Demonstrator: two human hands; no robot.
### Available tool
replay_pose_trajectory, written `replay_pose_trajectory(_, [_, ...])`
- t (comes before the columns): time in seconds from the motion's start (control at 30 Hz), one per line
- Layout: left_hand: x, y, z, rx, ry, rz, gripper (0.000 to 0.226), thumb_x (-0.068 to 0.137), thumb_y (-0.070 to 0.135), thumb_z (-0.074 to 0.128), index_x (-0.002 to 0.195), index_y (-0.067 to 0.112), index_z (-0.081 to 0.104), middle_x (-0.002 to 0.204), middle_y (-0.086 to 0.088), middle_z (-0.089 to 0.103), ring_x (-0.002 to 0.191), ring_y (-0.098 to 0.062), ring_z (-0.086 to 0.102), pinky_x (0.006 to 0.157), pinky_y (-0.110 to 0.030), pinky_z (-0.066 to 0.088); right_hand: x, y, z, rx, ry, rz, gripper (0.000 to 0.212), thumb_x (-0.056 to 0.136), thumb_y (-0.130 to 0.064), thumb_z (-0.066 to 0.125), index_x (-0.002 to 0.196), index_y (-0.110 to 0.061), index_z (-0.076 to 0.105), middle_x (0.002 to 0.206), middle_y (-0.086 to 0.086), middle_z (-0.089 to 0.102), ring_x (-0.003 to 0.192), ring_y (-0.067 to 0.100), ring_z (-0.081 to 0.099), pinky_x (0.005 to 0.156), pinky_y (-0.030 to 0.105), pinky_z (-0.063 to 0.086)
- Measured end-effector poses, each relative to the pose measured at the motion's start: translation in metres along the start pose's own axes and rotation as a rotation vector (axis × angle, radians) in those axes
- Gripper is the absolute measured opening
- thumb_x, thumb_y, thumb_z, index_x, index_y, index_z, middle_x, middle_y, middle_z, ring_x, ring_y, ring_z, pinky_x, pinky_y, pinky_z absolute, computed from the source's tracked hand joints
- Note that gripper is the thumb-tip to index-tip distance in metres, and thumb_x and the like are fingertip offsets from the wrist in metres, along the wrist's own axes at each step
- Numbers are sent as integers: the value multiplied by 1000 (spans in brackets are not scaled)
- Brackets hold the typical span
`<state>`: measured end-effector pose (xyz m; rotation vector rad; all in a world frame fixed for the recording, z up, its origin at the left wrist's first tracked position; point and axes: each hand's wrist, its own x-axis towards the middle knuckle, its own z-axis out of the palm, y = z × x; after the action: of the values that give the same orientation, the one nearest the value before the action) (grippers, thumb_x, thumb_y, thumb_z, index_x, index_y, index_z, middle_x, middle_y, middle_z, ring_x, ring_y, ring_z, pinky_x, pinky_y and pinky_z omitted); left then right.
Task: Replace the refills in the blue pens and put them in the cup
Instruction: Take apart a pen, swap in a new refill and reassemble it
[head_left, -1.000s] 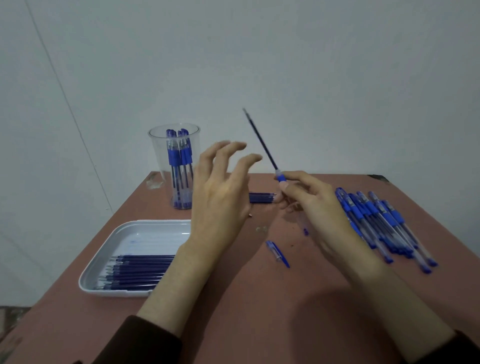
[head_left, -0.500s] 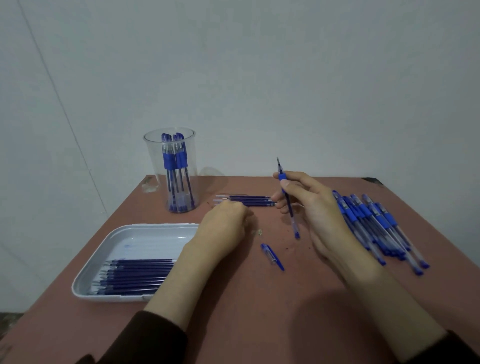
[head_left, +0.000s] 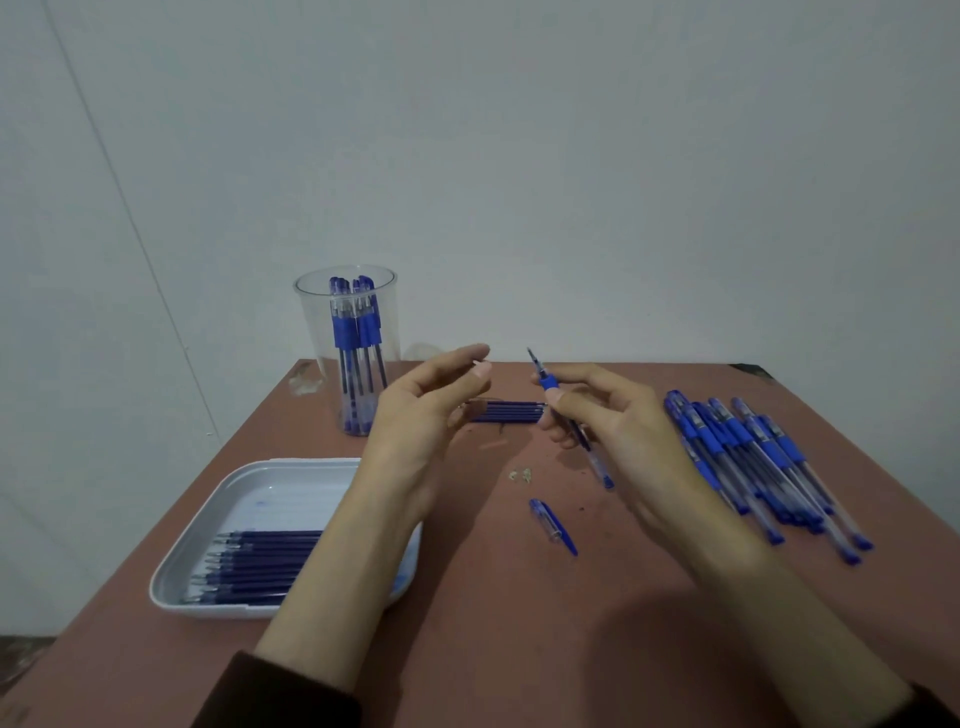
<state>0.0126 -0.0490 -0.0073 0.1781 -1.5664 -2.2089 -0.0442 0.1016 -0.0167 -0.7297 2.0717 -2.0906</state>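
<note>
view: head camera, looking forward and down over a reddish-brown table (head_left: 493, 639) set against a pale wall
right hand (head_left: 631, 436): raised above the tabletop, thumb and fingers curled round the held pen (head_left: 547, 383), pinching it just below the blue grip
held pen: uncapped and tilted, tip pointing up and away, clear barrel slanting down past the palm toward the tabletop; contact of its rear end with the table not discernible
left hand (head_left: 415, 421): raised beside the right, apart from the pen; fingers loosely curved, thumb close to the forefinger, nothing visible between them
cup (head_left: 311, 332): clear, upright at the far left of the table, with several blue pens in the cup (head_left: 356, 332) standing on end
loose refills (head_left: 511, 411): small bundle lying flat on the table beyond the two hands
tray (head_left: 270, 493): white, at the near left, partly beneath the left forearm
tray refills (head_left: 260, 566): dark, lying side by side in the near half of the tray
pen cap (head_left: 551, 526): blue and clear, flat on the table, nearer the viewer than the right hand and apart from it
pen pile (head_left: 748, 462): blue pens heaped on the table to the right of the right hand
scraps (head_left: 521, 475): pale bits on the table between the pen cap and the loose refills
</note>
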Motion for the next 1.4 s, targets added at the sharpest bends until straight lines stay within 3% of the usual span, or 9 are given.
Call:
replay_pose_trajectory(0.27, [1, -2, 3, -113, -23, -40, 20, 82, 4, 64, 97, 16, 69, 90, 2, 68, 88, -10, 62, 67, -15, 51, -2, 0, 2, -92, -87, -31, 17, 90, -10, 62, 94, -22, 72, 69, 6, 66, 64, 16, 57, 69, 35, 49])
replay_pose_trajectory(0.53, [-1, -6, 6, -61, -79, 0, 23, 82, 0, 64, 101, 13, 67, 78, 4, 71, 74, -5, 67, 64, -14, 50, -2, 2, 1, -164, -89, -43, 17, 90, -14, 62, 97, -24, 73, 66, 3, 64, 59, 13, 54, 61, 36, 48])
replay_pose_trajectory(0.67, [-1, -10, 7, 28, -76, 50, 24, 81, 2, 66, 100, 17, 68, 83, 0, 71, 79, -9, 67, 66, -16, 50, -2, 1, 1, -180, -50, -65, 16, 91, -13, 61, 100, -19, 73, 63, 1, 61, 54, 5, 49, 52, 19, 42])
replay_pose_trajectory(0.8, [-1, -10, 8, 38, -106, 60, 26, 82, 0, 64, 103, 17, 66, 83, 1, 72, 78, -7, 68, 66, -15, 50, -3, 0, 3, -16, -86, 42, 19, 94, -12, 54, 90, -13, 73, 60, 6, 57, 48, 11, 38, 46, 24, 29])
replay_pose_trajectory(0.9, [-1, -8, 9, 17, -166, 69, 29, 85, 2, 60, 111, 14, 61, 95, -4, 73, 86, -11, 69, 73, -18, 52, -2, -1, 6, 102, -107, 93, 23, 94, -11, 51, 85, -8, 72, 58, 11, 55, 45, 13, 34, 50, 32, 22])
replay_pose_trajectory(1.03, [-4, -9, 14, 39, -175, 67, 39, 74, 25, 72, 110, 15, 61, 97, -7, 72, 88, -14, 69, 87, -28, 54, -3, -1, 9, 153, -149, 75, 31, 94, -11, 51, 71, -13, 72, 56, 10, 54, 43, 11, 33, 51, 45, 34])
replay_pose_trajectory(1.1, [-4, -11, 15, 75, -128, 47, 42, 69, 32, 74, 105, 12, 64, 97, -7, 72, 93, -16, 68, 92, -33, 52, -5, -2, 9, 186, -148, 59, 24, 95, -10, 50, 82, -5, 70, 57, 9, 54, 45, 12, 33, 44, 31, 32])
replay_pose_trajectory(1.27, [-4, -10, 12, 86, -156, 44, 18, 87, 18, 59, 96, 5, 68, 79, 0, 72, 75, -5, 68, 66, -14, 50, -4, -3, 6, 211, -117, 56, 23, 94, -12, 50, 96, 0, 70, 58, 8, 55, 47, 13, 33, 46, 24, 24])
replay_pose_trajectory(1.4, [-7, -9, 16, 92, -216, 67, 27, 90, 20, 54, 104, 1, 67, 78, -5, 69, 72, -8, 66, 65, -15, 49, -5, -3, 9, 155, -142, 42, 31, 94, -11, 51, 72, -15, 72, 59, 12, 53, 47, 14, 34, 49, 30, 21])
